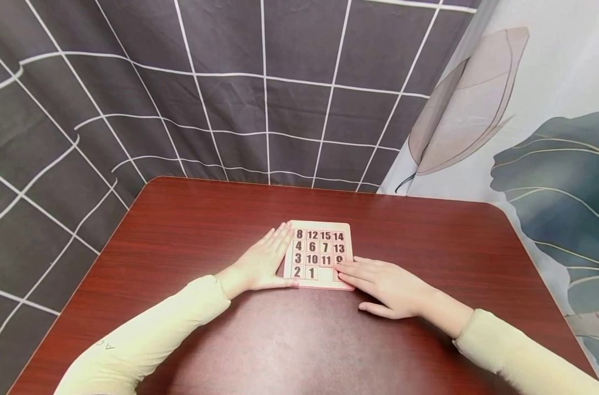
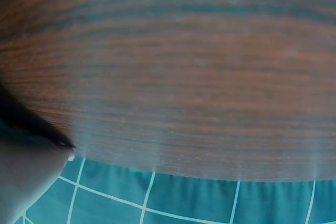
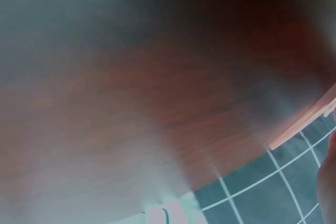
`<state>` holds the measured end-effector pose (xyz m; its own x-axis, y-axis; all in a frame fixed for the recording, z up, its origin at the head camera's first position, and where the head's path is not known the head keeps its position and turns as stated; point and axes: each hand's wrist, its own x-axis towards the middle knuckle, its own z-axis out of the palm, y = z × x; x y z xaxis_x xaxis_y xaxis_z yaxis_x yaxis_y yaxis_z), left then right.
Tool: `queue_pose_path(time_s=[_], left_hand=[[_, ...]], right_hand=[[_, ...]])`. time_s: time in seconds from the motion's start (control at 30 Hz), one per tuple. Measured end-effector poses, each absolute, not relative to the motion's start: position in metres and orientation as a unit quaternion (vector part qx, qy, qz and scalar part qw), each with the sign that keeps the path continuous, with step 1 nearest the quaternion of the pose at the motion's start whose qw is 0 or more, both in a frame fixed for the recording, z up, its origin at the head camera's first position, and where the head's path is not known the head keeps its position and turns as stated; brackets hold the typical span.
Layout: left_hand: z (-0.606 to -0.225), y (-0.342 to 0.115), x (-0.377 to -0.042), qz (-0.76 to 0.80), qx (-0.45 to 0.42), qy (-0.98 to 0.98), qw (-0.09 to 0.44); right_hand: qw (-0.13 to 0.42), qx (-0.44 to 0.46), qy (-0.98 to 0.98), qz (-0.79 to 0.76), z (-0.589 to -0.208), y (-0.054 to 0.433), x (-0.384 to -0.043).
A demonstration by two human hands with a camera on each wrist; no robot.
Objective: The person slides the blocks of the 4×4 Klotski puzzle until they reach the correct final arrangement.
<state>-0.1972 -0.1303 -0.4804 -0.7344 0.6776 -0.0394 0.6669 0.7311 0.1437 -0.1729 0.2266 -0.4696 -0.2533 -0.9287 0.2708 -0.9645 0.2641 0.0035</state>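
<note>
A sliding number puzzle [image 1: 320, 280] lies flat on the table, its pale frame holding several numbered tiles with bold black digits. A gap shows in the bottom row, right of the 1 tile [image 1: 311, 273]. My left hand [image 1: 262, 263] rests at the board's left side, straight fingers along that edge and thumb stretched along the near edge. My right hand [image 1: 390, 285] reaches in from the right. Its extended fingertips touch the lower right tiles, covering the bottom corner one and part of the 9; its thumb lies apart from the board. The board's edge [image 3: 302, 124] shows in the right wrist view.
The reddish-brown wooden table [image 1: 190, 236] spreads around the board. A dark checked curtain [image 1: 230, 104] hangs behind and to the left, and a white leaf-patterned curtain [image 1: 477, 164] hangs at the right. Both sleeves [image 1: 171, 318] are pale.
</note>
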Motion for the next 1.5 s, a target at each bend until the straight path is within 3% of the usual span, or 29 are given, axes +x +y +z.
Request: queue_pose_path(time_s=[0.77,1.5], left_hand=[[-0.482,-0.13,-0.197,0.062,0.363,0.929,0.037],[-0.482,-0.13,-0.198,0.06,0.36,0.93,0.038]], right_hand=[[0.104,0.609,-0.784,0.061,-0.475,0.207,-0.175],[0.096,0.575,-0.809,0.083,-0.478,0.229,-0.188]])
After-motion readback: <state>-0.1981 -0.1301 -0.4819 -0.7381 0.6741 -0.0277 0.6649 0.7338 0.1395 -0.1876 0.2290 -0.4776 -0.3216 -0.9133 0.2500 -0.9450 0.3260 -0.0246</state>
